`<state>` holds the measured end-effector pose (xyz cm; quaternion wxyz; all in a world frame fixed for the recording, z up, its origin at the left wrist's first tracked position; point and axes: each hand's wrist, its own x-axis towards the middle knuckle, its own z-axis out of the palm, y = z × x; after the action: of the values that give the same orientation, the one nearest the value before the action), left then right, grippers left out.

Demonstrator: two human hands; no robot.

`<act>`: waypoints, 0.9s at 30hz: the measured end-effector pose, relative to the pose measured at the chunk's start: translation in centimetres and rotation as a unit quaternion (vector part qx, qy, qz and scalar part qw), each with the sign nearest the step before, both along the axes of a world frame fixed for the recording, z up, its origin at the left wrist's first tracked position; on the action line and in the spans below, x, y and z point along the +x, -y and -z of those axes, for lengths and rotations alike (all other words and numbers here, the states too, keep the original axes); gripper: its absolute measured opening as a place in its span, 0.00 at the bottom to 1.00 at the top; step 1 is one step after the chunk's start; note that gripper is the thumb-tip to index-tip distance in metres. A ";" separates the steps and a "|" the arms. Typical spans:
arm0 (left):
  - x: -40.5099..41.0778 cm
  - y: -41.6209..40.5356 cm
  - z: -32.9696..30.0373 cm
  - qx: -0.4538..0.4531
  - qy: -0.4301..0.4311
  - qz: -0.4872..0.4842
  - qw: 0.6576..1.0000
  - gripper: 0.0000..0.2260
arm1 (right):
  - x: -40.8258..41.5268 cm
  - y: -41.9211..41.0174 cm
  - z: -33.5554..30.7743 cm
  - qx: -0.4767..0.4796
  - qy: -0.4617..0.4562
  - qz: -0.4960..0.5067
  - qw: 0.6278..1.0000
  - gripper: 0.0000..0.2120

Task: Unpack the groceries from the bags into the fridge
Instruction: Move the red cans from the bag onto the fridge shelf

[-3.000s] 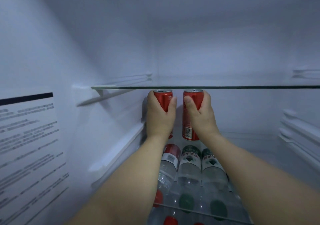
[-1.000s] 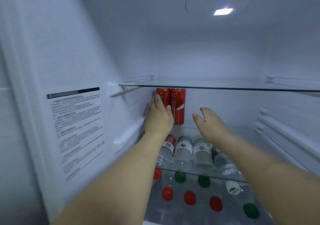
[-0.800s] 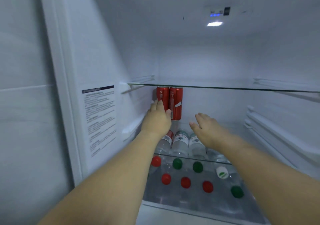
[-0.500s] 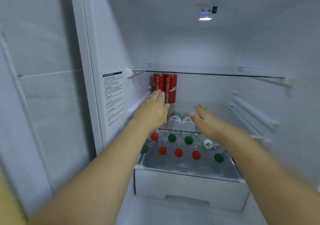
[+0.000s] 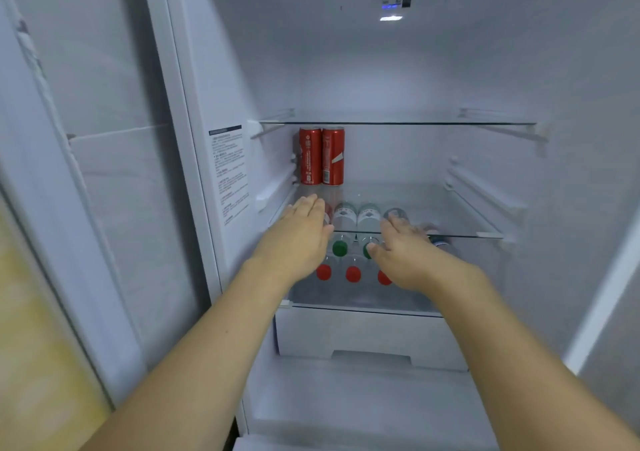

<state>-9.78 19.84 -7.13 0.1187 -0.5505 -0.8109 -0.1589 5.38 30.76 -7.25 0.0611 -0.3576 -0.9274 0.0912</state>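
Far left of frame: fridge door, swung open, with a blurred yellow area beside it at lower left. On the inner left wall, a white instruction sticker with a dark header bar and small print; text too fine to read. Centre-left, on the glass shelf: two red cans, upright, touching each other, pushed close to the left wall, just under the upper glass shelf. White markings on the cans visible, brand not legible. Left hand hovers near the shelf's front edge, below the cans and apart from them, fingers straight and relaxed, holding nothing. Below the shelf, in the clear drawer: water bottles lying down, caps toward the camera, some red, some green; labels carry a dark emblem, wording unreadable. Right hand, centre-right, likewise loose-fingered and empty, in front of the drawer's bottles. Upper right: interior light and small blue-lit control panel. Judgement: the can-placing step looks complete; both hands are free. Next move likely calls for turning back to the bags, which are out of view, to fetch another item; room remains on the shelf right of the cans.
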 end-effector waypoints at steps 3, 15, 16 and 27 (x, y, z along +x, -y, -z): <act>0.1 0.8 -0.3 -0.007 -0.006 -0.016 1.000 0.25 | -0.4 0.4 -0.5 0.016 0.014 -0.013 1.000 0.30; 0.2 3.8 -0.1 -0.019 -0.015 -0.061 0.998 0.25 | -2.7 1.1 -1.3 -0.001 0.024 -0.090 0.996 0.31; 0.4 4.3 -0.1 -0.019 -0.017 -0.062 0.998 0.25 | -2.9 1.4 -1.4 0.000 0.023 -0.097 0.995 0.30; 3.1 12.5 -1.2 -0.022 -0.034 -0.147 0.988 0.25 | -4.1 8.1 -2.3 0.010 0.023 -0.194 0.981 0.31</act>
<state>-6.64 7.31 -5.93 0.1562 -0.4333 -0.8816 -0.1033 1.33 22.71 -4.93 0.0246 -0.1722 -0.9812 0.0842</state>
